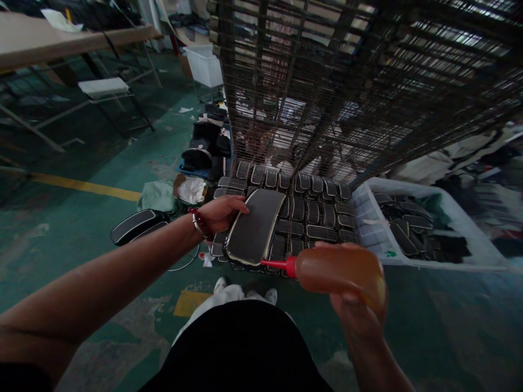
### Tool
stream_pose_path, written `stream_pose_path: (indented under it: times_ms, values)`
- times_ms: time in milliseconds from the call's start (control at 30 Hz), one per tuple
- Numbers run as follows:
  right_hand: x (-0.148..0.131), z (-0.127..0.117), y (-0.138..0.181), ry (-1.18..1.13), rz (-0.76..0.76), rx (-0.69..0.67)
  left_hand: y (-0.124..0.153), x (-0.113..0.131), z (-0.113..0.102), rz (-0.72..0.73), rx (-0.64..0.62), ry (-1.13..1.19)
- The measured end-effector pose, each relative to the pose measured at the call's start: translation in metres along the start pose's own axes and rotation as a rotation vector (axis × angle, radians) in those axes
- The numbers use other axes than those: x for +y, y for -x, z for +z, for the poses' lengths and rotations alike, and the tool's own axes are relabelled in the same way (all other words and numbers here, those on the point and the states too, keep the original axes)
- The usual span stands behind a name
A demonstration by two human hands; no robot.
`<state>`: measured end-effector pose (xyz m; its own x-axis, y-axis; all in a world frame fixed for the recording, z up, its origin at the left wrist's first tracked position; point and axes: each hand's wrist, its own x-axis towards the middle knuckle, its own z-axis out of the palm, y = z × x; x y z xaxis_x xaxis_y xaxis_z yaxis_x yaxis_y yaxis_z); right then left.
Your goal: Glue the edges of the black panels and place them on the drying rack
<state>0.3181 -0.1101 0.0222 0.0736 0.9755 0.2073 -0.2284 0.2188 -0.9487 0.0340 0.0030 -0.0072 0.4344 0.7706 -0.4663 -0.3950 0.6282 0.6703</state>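
My left hand (pixel 223 214) grips the upper left edge of a dark grey padded panel (pixel 255 226) with a pale rim, thumb on its face. My right hand (pixel 355 310) is wrapped round a squeeze bottle (pixel 339 272) of amber liquid, which looks like glue. The bottle lies nearly level, and its red nozzle (pixel 278 264) points left, its tip at the panel's lower right edge. Below and beyond the panel, several similar, smaller-looking panels (pixel 314 214) lie in rows on a wire rack.
Tilted wire shelves (pixel 286 92) rise just ahead. A white plastic bin (pixel 449 264) with dark pieces stands to the right. Black items (pixel 200 155) are piled left of the rack, near a green bag (pixel 157 196). A stool (pixel 104 87) and a table (pixel 81 46) stand at the far left.
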Motion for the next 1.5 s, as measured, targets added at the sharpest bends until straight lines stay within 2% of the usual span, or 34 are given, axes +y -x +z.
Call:
stream_pose_path:
  times_ms: [100,167,233,300,367,433,567,667,767,867,1000,1100,1267,1333,1433,1500]
  values:
    - [0.011,0.004,0.001,-0.097,0.068,0.028,0.0,0.001,0.001,0.017,0.096,0.017]
    - [0.02,0.01,0.001,-0.185,0.136,0.093,0.0,0.001,0.002,0.047,0.179,0.043]
    - [0.028,0.017,-0.002,-0.287,0.27,0.183,0.0,-0.001,0.004,0.094,0.256,0.073]
    - [0.034,0.021,-0.011,-0.397,0.438,0.238,0.002,-0.005,0.008,0.135,0.285,0.086]
    - [0.037,0.023,-0.027,-0.47,0.512,0.255,0.004,-0.011,0.012,0.15,0.257,0.071]
    - [0.036,0.024,-0.047,-0.466,0.437,0.286,0.008,-0.018,0.017,0.139,0.196,0.049]
    - [0.033,0.027,-0.077,-0.292,0.174,0.321,0.017,-0.029,0.024,0.094,0.083,0.023]
    - [0.037,0.036,-0.085,-0.168,0.034,0.285,0.023,-0.029,0.023,0.072,0.04,0.021]
    - [0.043,0.046,-0.082,-0.128,-0.041,0.225,0.028,-0.023,0.017,0.054,0.026,0.022]
    - [0.048,0.055,-0.07,-0.13,-0.061,0.128,0.029,-0.015,0.007,0.037,0.042,0.022]
    - [0.05,0.061,-0.047,-0.115,-0.007,-0.035,0.03,-0.006,-0.009,0.014,0.065,-0.004]
    - [0.048,0.064,-0.039,-0.084,0.005,-0.101,0.032,-0.001,-0.021,-0.001,0.063,-0.037]
    - [0.044,0.077,-0.049,-0.02,-0.189,0.006,0.041,0.006,-0.036,-0.049,-0.005,-0.052]
    - [0.045,0.084,-0.051,0.007,-0.22,0.034,0.044,0.007,-0.043,-0.058,-0.029,-0.05]
    - [0.055,0.094,-0.041,-0.004,-0.151,0.049,0.042,0.007,-0.055,-0.056,-0.031,-0.05]
    - [0.067,0.1,-0.032,-0.096,-0.01,0.094,0.037,0.006,-0.063,-0.053,-0.009,-0.048]
